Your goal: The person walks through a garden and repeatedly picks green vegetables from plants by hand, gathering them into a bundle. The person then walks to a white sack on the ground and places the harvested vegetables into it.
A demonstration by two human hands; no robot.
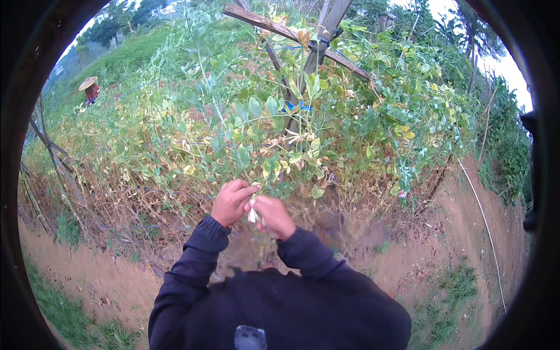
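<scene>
Both my hands are close together at the front of the pea vines (239, 154), which carry green and yellowing leaves. My right hand (274, 217) is closed around a few pale, dried-looking pea pods (252, 216) that stick out below its thumb. Right beside it, my left hand (231, 203) has its fingers pinched together at the vine, level with the right thumb. What lies between the left fingertips is too small to make out. More pale pods (300, 137) hang on the vines by a wooden post, above and to the right of my hands.
A wooden post (297, 96) with a crossbar (268, 24) rises from the vines ahead. Dry brown stems tangle at their base. Leaning poles (58, 154) stand at the left. A pale line (481, 213) runs along the soil at the right. Far left, a person in a wide hat (90, 90) is among plants.
</scene>
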